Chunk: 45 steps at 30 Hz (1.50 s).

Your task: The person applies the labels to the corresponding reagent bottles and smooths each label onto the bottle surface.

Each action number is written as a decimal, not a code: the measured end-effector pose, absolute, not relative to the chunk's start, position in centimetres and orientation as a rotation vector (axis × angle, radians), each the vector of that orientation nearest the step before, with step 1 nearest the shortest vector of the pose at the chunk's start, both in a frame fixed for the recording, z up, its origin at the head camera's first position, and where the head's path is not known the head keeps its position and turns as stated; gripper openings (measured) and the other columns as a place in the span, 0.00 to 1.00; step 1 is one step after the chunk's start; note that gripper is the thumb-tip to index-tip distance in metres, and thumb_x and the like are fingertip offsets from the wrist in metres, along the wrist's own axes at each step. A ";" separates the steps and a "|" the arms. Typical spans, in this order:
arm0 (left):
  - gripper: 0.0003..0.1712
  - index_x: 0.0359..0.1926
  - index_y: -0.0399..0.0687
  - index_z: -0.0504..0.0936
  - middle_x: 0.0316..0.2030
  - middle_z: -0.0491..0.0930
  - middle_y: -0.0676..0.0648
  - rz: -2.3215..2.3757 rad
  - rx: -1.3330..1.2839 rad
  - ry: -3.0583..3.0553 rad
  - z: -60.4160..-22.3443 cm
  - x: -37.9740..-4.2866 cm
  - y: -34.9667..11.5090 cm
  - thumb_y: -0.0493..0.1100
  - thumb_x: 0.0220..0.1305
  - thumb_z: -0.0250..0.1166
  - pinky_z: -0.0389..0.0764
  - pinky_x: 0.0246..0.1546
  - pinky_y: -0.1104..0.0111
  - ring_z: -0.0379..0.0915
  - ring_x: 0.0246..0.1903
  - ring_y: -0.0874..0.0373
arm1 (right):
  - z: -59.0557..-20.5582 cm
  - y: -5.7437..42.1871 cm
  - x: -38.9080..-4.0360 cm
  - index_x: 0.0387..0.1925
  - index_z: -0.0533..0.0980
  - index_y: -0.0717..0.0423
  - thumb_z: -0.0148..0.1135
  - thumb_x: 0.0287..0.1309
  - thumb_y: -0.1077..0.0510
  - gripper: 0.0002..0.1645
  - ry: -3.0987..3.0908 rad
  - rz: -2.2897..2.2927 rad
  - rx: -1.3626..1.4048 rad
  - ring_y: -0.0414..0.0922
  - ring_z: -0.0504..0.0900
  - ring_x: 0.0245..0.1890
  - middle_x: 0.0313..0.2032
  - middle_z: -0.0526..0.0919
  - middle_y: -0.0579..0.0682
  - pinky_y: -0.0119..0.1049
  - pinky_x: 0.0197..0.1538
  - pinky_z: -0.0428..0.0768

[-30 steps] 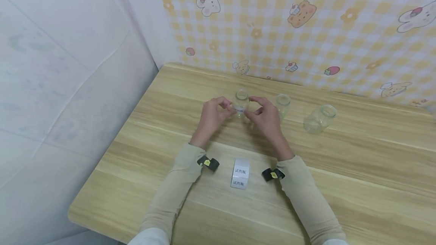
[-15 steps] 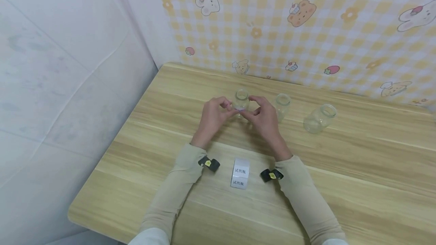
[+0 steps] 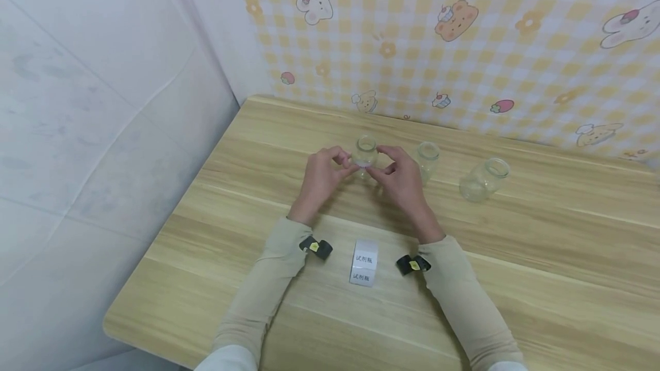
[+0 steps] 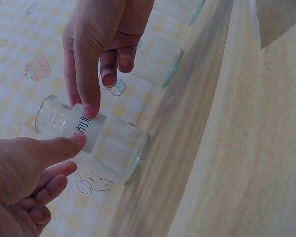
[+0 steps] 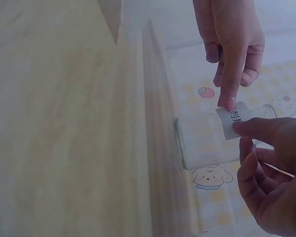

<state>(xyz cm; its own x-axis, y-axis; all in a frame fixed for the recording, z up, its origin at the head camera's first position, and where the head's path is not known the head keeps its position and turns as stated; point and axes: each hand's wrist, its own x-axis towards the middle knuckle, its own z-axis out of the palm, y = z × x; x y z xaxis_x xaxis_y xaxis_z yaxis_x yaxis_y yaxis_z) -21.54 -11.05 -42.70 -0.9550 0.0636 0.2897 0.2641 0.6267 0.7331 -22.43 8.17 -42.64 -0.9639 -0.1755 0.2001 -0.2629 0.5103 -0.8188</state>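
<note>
A clear glass bottle (image 3: pixel 366 146) stands upright on the table, with a white label (image 4: pixel 92 132) printed in dark characters across its side. My left hand (image 3: pixel 323 174) holds the bottle from the left, its thumb pressing on the label. From the other side my right hand (image 3: pixel 404 180) grips it, index finger around the glass and thumb on the same label. In the left wrist view the two thumbs (image 4: pixel 71 144) sit close together over the print and cover part of it. The label's lower edge lies across the bottle's body in that view.
Two more glass bottles stand to the right: one (image 3: pixel 427 165) just beyond my right hand, another (image 3: pixel 482 181) farther along. A strip of printed labels (image 3: pixel 365 249) lies between my forearms on the wooden table (image 3: pixel 206 256). A yellow checked wall covering (image 3: pixel 392 79) rises behind.
The thumbs started apart with the label showing between them, came together at its middle, and now stand slightly apart again. The bottle and the label strip have stayed in place.
</note>
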 end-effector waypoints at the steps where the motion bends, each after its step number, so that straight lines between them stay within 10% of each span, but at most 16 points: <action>1: 0.14 0.26 0.43 0.80 0.43 0.89 0.41 -1.239 -0.268 -2.615 -42.6 -21.5 -11.0 0.39 0.57 0.79 0.75 0.64 0.53 0.86 0.48 0.45 | -42.6 8.2 -22.4 0.62 0.78 0.63 0.77 0.59 0.61 0.31 -2.648 1.458 0.391 0.49 0.82 0.31 0.56 0.82 0.60 0.27 0.29 0.76; 31: 0.08 0.32 0.42 0.84 0.36 0.87 0.44 -1.335 -0.092 -2.587 -41.0 -20.2 -11.7 0.26 0.60 0.70 0.81 0.44 0.61 0.81 0.37 0.51 | -41.2 9.2 -21.0 0.66 0.75 0.64 0.66 0.66 0.67 0.27 -2.648 1.510 0.413 0.55 0.88 0.30 0.64 0.78 0.60 0.25 0.22 0.77; 45: 0.14 0.44 0.42 0.87 0.36 0.86 0.47 -1.367 -0.318 -3.146 -38.2 -16.2 -12.4 0.48 0.75 0.63 0.82 0.39 0.62 0.81 0.36 0.53 | -40.7 11.4 -17.0 0.57 0.79 0.66 0.63 0.70 0.59 0.19 -2.837 1.660 0.269 0.57 0.87 0.29 0.45 0.87 0.62 0.36 0.28 0.84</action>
